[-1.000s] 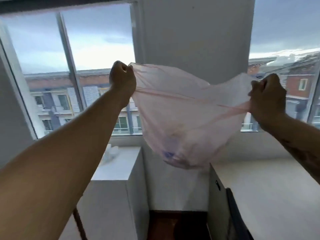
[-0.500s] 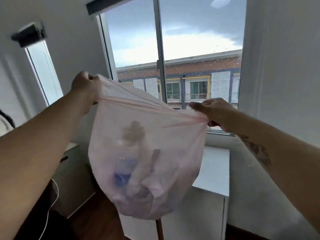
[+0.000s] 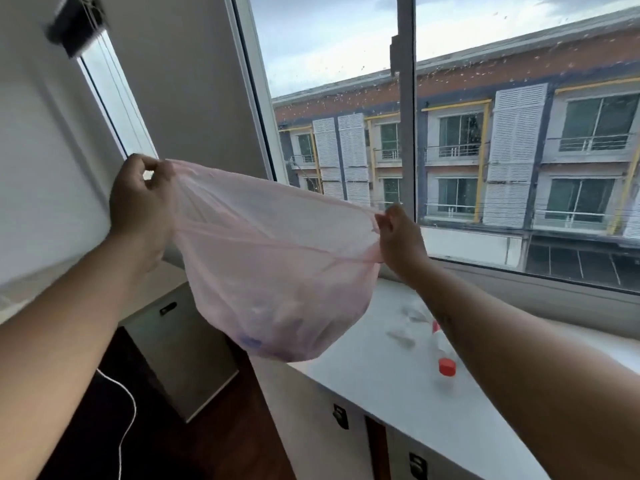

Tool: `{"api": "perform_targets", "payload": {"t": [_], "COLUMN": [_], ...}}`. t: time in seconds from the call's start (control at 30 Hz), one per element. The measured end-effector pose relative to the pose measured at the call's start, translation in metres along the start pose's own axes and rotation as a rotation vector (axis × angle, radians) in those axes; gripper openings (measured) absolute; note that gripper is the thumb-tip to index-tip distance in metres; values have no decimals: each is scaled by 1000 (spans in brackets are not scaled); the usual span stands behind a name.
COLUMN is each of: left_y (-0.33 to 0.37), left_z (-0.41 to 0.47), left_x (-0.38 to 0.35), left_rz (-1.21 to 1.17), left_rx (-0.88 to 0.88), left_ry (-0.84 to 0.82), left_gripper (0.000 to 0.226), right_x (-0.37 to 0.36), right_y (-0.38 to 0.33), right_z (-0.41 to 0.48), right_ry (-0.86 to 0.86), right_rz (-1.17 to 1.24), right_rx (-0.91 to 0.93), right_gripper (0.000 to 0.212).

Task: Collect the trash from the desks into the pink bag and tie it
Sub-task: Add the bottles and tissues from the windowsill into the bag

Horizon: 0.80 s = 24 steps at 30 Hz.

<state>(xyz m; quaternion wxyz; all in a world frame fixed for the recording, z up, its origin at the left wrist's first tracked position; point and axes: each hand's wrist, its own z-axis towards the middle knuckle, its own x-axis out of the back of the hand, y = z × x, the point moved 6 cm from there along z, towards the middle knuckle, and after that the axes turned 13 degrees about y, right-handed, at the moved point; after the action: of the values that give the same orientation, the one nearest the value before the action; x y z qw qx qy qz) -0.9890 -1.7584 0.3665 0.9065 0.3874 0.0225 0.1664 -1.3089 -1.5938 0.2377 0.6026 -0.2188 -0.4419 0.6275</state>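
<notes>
With the left hand (image 3: 142,209) and right hand (image 3: 401,237) each in a pinching grip on the rim of the pink bag (image 3: 277,271), which hangs over the white surface (image 3: 374,393), the mouth is best held wide and low beside what looks like a red-capped bottle (image 3: 441,351).

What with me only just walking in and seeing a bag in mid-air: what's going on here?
A person is holding the pink bag up by its mouth: the left hand grips one side of the rim and the right hand pinches the other. The bag sags with some trash at the bottom and is not tied. On the white desk under the window, a red-capped bottle and pale scraps are not yet collected.
</notes>
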Motion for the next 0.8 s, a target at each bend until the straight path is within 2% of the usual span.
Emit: {"api": "perform_targets", "payload": {"t": [0.1,0.27,0.3,0.37,0.43,0.5,0.53,0.6,0.67,0.73,0.8], "left_y": [-26,-69,-73,-79,-84,-87,-87,-88,-90,-97,-106], "left_z": [-24,-95,-111,-140,-162,-175,-180,-190,-195,-193,-188], "left_x": [-43,-106,-119,-143,-165,-181,-188,-201,-209,-213,-215], "left_rz": [1,-33,-63,-116,-163,-175,-180,-183,-160,-168,-171], "left_rx": [-15,62,84,136,183,182,181,190,166,184,217], "left_ry": [-31,-142,-178,-260,-343,-378,-387,-414,-413,-393,-375], "left_gripper": [16,20,20,18,17,16,16,18,19,17,18], "right_x": [-46,-93,-96,-90,-78,-62,-56,-49,-55,-70,-83], "right_y": [45,144,164,198,234,264,271,274,274,277,273], "right_z": [35,43,40,39,45,49,46,30,15,4,-4], "right_ry": [13,-185,-227,-306,-348,-457,-571,-828,-967,-1014,-1026], "right_rz": [1,29,42,-5,-194,-485,-651,-893,-1051,-1143,-1215], "right_rx": [-74,-269,-304,-321,-235,-132,-57,76,208,285,327], "right_gripper": [18,15,19,50,80,93,96,115,134,143,138]}}
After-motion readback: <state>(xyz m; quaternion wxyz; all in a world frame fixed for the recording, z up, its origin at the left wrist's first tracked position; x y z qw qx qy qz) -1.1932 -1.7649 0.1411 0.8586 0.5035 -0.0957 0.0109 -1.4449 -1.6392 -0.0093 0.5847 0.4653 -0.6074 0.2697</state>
